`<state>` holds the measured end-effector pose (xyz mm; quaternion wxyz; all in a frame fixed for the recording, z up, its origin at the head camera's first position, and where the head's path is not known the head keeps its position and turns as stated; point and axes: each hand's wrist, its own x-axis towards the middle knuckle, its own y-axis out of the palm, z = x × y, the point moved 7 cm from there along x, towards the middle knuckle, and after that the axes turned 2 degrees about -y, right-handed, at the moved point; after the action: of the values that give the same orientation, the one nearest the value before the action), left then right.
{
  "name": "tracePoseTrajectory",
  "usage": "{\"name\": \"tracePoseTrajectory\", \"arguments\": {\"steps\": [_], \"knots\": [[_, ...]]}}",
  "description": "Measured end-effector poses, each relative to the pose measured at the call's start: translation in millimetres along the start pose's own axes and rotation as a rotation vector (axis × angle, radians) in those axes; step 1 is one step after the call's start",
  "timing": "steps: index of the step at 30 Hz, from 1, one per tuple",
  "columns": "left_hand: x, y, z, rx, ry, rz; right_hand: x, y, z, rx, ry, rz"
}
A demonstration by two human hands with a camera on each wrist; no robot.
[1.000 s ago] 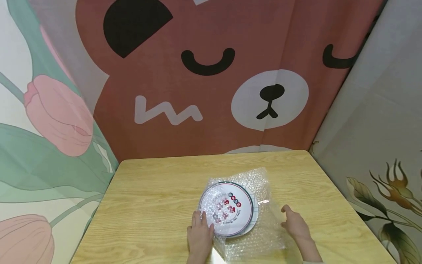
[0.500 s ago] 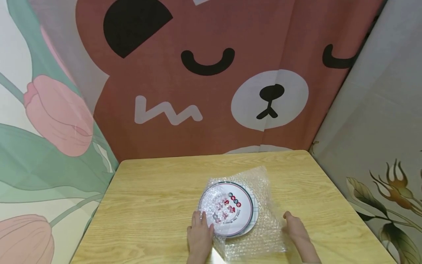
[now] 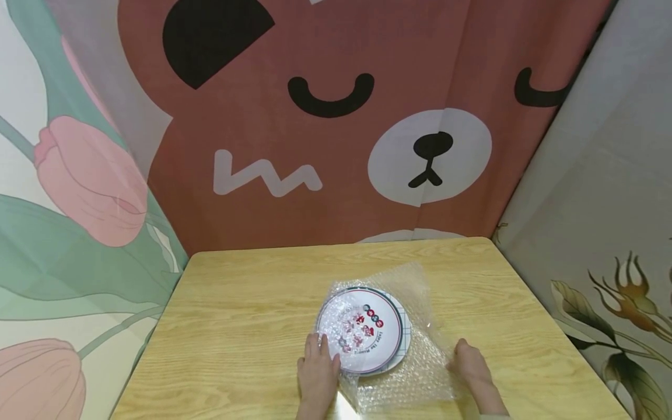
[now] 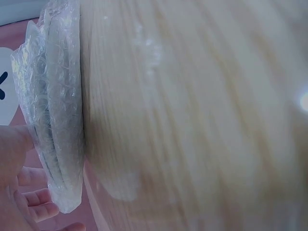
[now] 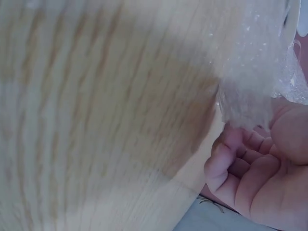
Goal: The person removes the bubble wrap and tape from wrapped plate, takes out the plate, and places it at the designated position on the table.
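Note:
In the head view a round white plate with red and dark prints lies on another plate with a grid pattern. Bubble wrap covers the left part of the top plate and spreads out to the right beneath the stack. My left hand rests with extended fingers against the wrapped left edge, its thumb by the rim. The left wrist view shows these fingers beside the wrapped stack. On the right, my right hand pinches the wrap's right edge, fingers curled in the right wrist view.
The plates lie on a light wooden table with rounded far corners. A cloth with a bear print hangs behind it, and floral cloths hang at the left and right.
My right hand has shifted slightly toward the near edge, and the wrap's right side has shifted with it. The left hand and the plates stay in place.

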<state>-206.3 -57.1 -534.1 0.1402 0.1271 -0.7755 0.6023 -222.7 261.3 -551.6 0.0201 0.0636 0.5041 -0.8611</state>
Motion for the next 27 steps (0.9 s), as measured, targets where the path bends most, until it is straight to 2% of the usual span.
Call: {"name": "tracePoseTrajectory", "arguments": {"steps": [6,11,13,15,18,20,24,27], "knots": [[0.8,-0.3,1.3,-0.004,-0.005,0.005,1.0,1.5,4.5,-0.053,-0.013,0.005],[1.4,-1.2,0.2,0.005,0.006,0.013,-0.6,-5.5,16.4,-0.114,-0.022,-0.013],[1.5,-0.7,-0.5,0.020,0.014,0.026,-3.1,-12.7,22.0,-0.106,-0.007,-0.055],[2.1,-1.0,-1.2,0.033,0.023,0.034,-6.0,-22.4,30.6,-0.095,-0.017,-0.138],[4.2,-3.6,-1.8,0.058,0.038,0.031,-9.7,-33.7,52.3,-0.076,-0.109,-0.292],[6.3,-5.8,-2.1,0.079,0.048,0.023,-11.6,-34.1,69.8,-0.054,-0.201,-0.361],[12.9,-8.8,-2.3,0.106,0.059,0.029,-11.9,-17.5,100.3,0.058,-0.383,-0.398],[18.6,-10.1,-3.4,0.087,0.057,0.064,-10.6,-1.0,110.2,0.155,-0.446,-0.406]]}}
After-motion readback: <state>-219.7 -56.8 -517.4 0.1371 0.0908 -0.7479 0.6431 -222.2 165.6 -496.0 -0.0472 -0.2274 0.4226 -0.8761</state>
